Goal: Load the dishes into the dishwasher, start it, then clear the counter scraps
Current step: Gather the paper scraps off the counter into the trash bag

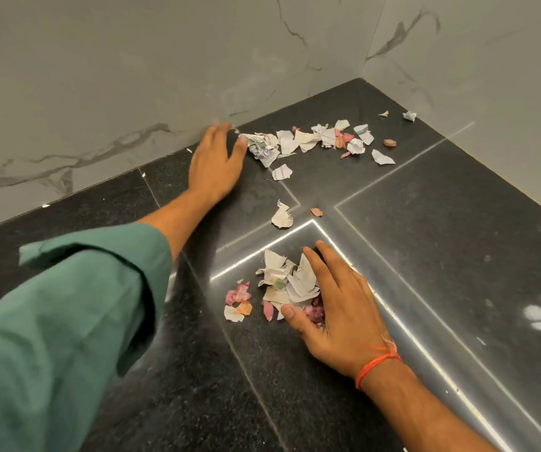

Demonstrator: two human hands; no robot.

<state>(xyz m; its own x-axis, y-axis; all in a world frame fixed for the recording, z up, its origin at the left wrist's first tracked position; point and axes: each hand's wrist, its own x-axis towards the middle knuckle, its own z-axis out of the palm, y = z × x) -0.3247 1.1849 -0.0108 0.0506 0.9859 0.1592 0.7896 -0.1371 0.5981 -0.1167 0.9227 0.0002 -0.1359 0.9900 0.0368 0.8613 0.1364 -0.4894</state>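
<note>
Torn white and pink paper scraps lie on the black granite counter [441, 223]. A far line of scraps [321, 140] runs along the back near the wall. My left hand [215, 164] lies flat with straight fingers at the left end of that line, its thumb touching a crumpled scrap [259, 146]. A nearer pile of scraps [282, 285] sits in front of me. My right hand [331, 298] lies flat with its fingers and thumb cupped around the right side of this pile. Two loose scraps [282, 216] lie between the groups.
Grey marble wall tiles [132, 76] meet in a corner at the back of the counter. A small brown scrap [389, 143] and a few stray bits [409, 115] lie toward the corner. Bright light reflects on the counter seams [393, 308].
</note>
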